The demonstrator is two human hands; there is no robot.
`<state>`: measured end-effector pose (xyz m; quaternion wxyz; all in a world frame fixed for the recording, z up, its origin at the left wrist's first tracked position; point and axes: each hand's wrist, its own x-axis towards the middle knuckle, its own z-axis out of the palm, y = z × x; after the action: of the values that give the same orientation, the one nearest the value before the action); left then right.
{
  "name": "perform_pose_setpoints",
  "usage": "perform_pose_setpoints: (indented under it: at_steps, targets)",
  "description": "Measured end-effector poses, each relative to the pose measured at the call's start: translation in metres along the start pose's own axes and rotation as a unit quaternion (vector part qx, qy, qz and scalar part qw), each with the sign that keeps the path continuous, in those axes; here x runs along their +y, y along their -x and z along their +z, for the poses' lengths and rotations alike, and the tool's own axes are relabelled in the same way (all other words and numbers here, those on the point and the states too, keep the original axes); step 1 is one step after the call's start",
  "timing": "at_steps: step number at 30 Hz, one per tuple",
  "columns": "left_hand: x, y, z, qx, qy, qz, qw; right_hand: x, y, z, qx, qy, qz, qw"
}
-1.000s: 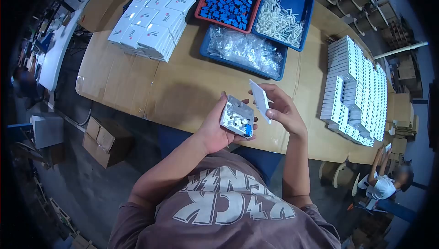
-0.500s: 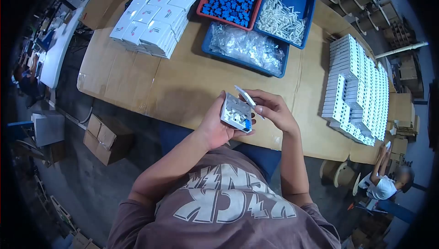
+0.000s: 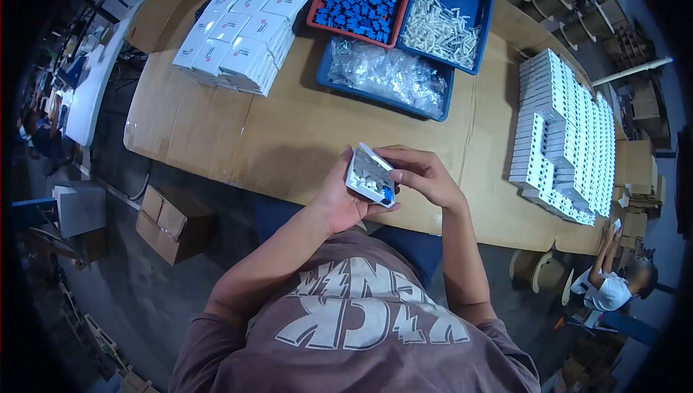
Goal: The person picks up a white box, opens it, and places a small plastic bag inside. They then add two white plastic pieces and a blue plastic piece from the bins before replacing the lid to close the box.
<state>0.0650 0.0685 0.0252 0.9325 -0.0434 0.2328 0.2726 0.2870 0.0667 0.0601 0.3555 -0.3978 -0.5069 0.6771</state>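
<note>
My left hand [image 3: 336,197] holds a small, shallow white plastic box [image 3: 365,192], its fingers wrapped under and around it. Small white pieces lie inside, with a blue piece [image 3: 388,194] at the lower right corner. A thin white cover [image 3: 376,156] stands tilted along the box's right side. My right hand [image 3: 427,176] grips this cover between thumb and fingers, its fingertips right at the box's edge. Both hands are above the near edge of the cardboard-covered table [image 3: 289,169].
Stacked white boxes [image 3: 242,54] stand at the back left. A red tray [image 3: 312,19] holds blue clips; one blue tray [image 3: 485,32] holds white plugs, another blue tray [image 3: 325,81] clear plastic bags. Rows of white units [image 3: 559,140] fill the right side. A person [image 3: 610,288] sits beyond.
My right hand has brought the cover down and left, closer against the box. The box stays in my left hand, shifted slightly left.
</note>
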Motion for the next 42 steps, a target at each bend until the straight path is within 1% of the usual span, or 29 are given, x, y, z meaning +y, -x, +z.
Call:
perform_pose_setpoints:
  at_steps: [2, 5, 8, 11, 14, 17, 20, 23, 26, 29, 34, 35, 36, 39, 40, 42]
  targets:
    - [-0.001, 0.0, 0.0, 0.009, -0.002, 0.005, 1.0, 0.006, -0.002, 0.001, -0.003, 0.018, -0.027, 0.999]
    - [-0.001, -0.001, 0.003, 0.033, -0.007, 0.009, 0.999, 0.013, -0.002, 0.0, 0.001, 0.007, 0.029, 1.0]
    - [0.002, -0.002, 0.002, 0.039, -0.017, 0.001, 0.999, 0.016, -0.003, 0.003, 0.004, -0.004, 0.032, 0.999]
    - [0.002, -0.003, -0.005, 0.049, -0.004, -0.003, 0.999, 0.017, -0.004, 0.007, 0.009, 0.011, 0.015, 1.0]
    - [-0.001, -0.005, -0.006, 0.062, -0.009, 0.007, 0.998, 0.022, -0.007, 0.006, 0.008, 0.017, 0.041, 0.999]
    - [-0.001, -0.003, 0.005, 0.079, -0.019, 0.013, 0.997, 0.022, -0.011, 0.011, 0.005, 0.075, 0.012, 0.997]
    - [-0.002, -0.005, 0.005, 0.12, -0.017, 0.029, 0.992, 0.021, -0.014, 0.018, 0.012, 0.12, 0.006, 0.993]
    - [-0.001, -0.004, 0.005, 0.119, -0.019, 0.033, 0.992, 0.019, -0.018, 0.026, 0.032, 0.168, -0.002, 0.985]
    - [-0.003, -0.003, 0.007, 0.153, -0.017, 0.038, 0.987, 0.018, -0.02, 0.031, 0.043, 0.178, 0.036, 0.982]
    - [-0.004, -0.001, 0.007, 0.151, -0.008, 0.036, 0.988, 0.029, -0.02, 0.032, 0.052, 0.165, 0.02, 0.985]
    - [-0.002, -0.006, -0.016, 0.085, -0.017, 0.02, 0.996, 0.028, -0.019, 0.033, 0.05, 0.152, 0.032, 0.987]
    - [-0.001, -0.007, -0.019, 0.067, -0.024, 0.014, 0.997, 0.026, -0.019, 0.032, 0.054, 0.147, 0.029, 0.987]
    - [0.0, -0.006, -0.014, 0.091, -0.013, 0.011, 0.996, 0.03, -0.02, 0.031, 0.054, 0.139, 0.023, 0.989]
    - [0.001, -0.008, -0.018, 0.048, -0.025, -0.003, 0.999, 0.033, -0.02, 0.029, 0.045, 0.142, -0.002, 0.989]
    - [0.001, -0.011, -0.026, 0.032, -0.004, -0.005, 0.999, 0.033, -0.02, 0.029, 0.052, 0.142, 0.012, 0.988]
    - [0.003, -0.015, -0.031, 0.025, -0.002, -0.014, 1.0, 0.027, -0.018, 0.029, 0.04, 0.148, 0.035, 0.988]
